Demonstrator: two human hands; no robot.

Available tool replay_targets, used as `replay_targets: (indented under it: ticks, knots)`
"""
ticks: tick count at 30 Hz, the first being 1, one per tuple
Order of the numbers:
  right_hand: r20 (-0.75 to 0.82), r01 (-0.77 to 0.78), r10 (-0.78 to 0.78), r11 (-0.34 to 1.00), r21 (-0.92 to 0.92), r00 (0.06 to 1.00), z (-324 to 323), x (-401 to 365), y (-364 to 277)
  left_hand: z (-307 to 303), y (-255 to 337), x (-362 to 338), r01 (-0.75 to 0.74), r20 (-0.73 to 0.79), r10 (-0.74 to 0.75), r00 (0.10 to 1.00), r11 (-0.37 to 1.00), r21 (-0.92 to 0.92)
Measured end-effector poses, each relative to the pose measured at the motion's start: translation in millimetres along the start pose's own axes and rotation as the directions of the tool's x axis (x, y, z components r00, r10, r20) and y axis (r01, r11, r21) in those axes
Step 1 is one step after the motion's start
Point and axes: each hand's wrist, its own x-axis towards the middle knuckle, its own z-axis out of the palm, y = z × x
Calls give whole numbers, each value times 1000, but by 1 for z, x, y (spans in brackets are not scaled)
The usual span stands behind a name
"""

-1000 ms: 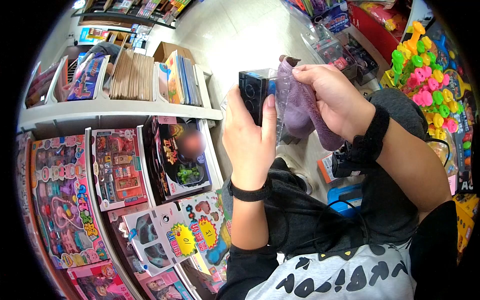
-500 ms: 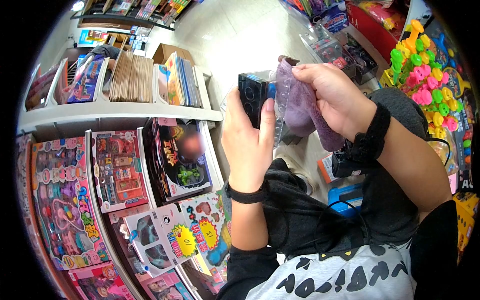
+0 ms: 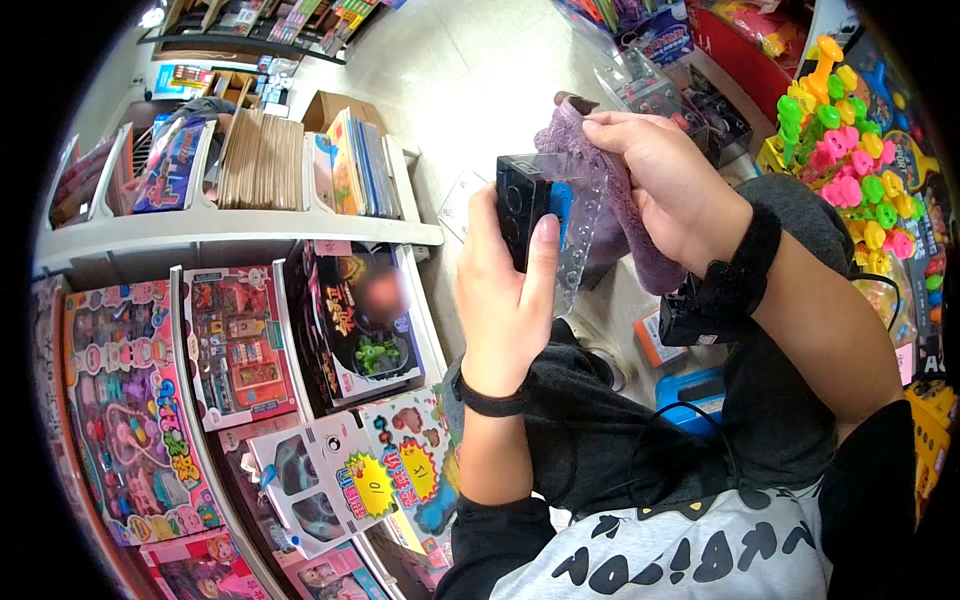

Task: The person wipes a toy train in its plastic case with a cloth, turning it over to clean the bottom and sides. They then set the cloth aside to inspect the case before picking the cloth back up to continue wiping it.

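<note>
My left hand [image 3: 505, 315] grips a clear plastic display box by its black base [image 3: 522, 205], thumb on the near side and fingers round the far side. Something blue [image 3: 562, 208] shows inside, behind the transparent cover [image 3: 588, 230]. My right hand [image 3: 680, 190] pinches a purple cloth [image 3: 648, 245] between thumb and fingers. The cloth hangs down below that hand, and its upper part lies behind and against the clear cover. Both wrists wear black bands.
At left, a white shelf [image 3: 250, 228] holds books and boxed toys. Similar clear boxes [image 3: 650, 90] stand on the floor ahead. Bright plastic toys [image 3: 860, 160] crowd the right side. A blue case [image 3: 690, 400] and an orange box [image 3: 658, 338] lie near my legs.
The box has turned and shifted slightly right, so more of its clear side and the blue thing show. The top of the cloth has moved up and left behind it.
</note>
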Motion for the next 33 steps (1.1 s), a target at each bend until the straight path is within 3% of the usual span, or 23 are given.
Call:
replay_targets:
  ticks: [3,5,11,17,28,33]
  knots:
    - [-16,25,-25,1000,-19,1000,2,2,1,2,-1,0,-32,-39,33,999,999,27]
    - [-2,27,-27,999,-34,1000,1,4,4,2,0,0,71,-68,-68,995,997,29]
    - [47,79,-77,996,-36,996,2,5,6,5,-5,-1,-4,-173,32,984,987,158]
    - [40,71,-69,997,-42,997,4,2,5,4,1,1,43,-214,2,977,978,205]
    - [111,53,-49,998,-33,993,1,3,8,1,-2,4,94,-293,-41,955,981,170]
    - [97,53,-51,998,-22,994,3,0,7,3,-3,2,12,-276,26,961,991,137]
